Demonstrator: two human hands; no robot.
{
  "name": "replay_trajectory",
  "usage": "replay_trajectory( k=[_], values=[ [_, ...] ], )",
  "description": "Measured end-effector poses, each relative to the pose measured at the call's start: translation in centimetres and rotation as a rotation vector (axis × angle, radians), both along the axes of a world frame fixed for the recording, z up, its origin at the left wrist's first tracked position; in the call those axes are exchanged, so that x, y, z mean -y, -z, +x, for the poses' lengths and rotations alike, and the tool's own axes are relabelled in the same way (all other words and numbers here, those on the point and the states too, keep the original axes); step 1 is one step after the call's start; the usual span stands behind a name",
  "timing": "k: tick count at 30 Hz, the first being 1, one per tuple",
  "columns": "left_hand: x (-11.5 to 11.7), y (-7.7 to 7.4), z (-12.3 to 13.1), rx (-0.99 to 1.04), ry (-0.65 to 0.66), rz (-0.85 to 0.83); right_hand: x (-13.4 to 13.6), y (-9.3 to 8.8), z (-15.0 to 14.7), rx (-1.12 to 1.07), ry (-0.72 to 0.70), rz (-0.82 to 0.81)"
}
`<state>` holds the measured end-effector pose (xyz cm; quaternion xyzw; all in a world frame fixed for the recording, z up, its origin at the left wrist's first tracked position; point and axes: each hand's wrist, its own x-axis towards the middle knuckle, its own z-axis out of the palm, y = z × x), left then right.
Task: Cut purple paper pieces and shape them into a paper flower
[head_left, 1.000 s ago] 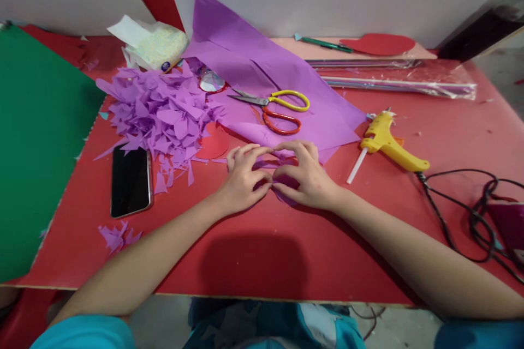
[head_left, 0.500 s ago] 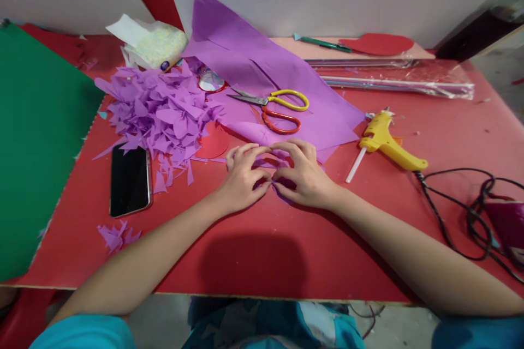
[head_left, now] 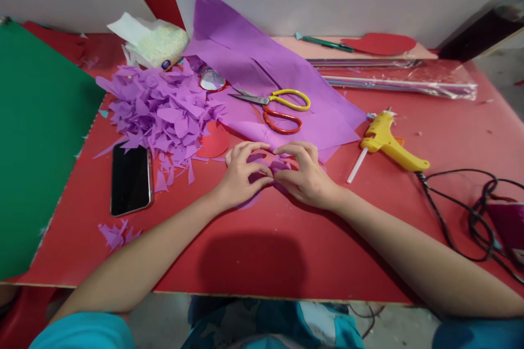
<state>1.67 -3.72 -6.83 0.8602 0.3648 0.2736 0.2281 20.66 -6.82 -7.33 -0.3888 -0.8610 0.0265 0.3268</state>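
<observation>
My left hand [head_left: 243, 175] and my right hand [head_left: 308, 179] meet above the red table near its middle. The thumbs and forefingers of both are pinched together on a small cut piece of purple paper [head_left: 280, 163]. Most of that piece is hidden by the fingers; a pointed part shows between them, and some purple lies under the left palm. Just beyond my fingers, scissors [head_left: 266, 101] with one yellow and one red handle lie slightly open on a large purple paper sheet [head_left: 327, 114]. A red paper cutout [head_left: 216, 140] is close to my left hand.
A heap of purple paper cutouts [head_left: 164, 109] lies to the left, with a phone [head_left: 131, 180] in front. On the right are a yellow glue gun [head_left: 391, 144] and its black cable [head_left: 475, 212]. A tissue pack [head_left: 161, 43] and wrapped sticks [head_left: 401, 84] lie at the back.
My fingers have shifted slightly on the purple paper, and more of it now shows between my hands and below the left palm. The other things lie as before.
</observation>
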Motion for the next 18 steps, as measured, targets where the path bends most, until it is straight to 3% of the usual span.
replay_trajectory(
  k=[11, 18],
  values=[
    [0.05, 0.10, -0.02, -0.017, -0.009, 0.026, 0.28, -0.01, -0.10, -0.008, -0.014, -0.022],
    [0.54, 0.31, 0.04, -0.041, -0.016, 0.211, 0.55, -0.15, -0.30, -0.040, -0.029, -0.047]
  ],
)
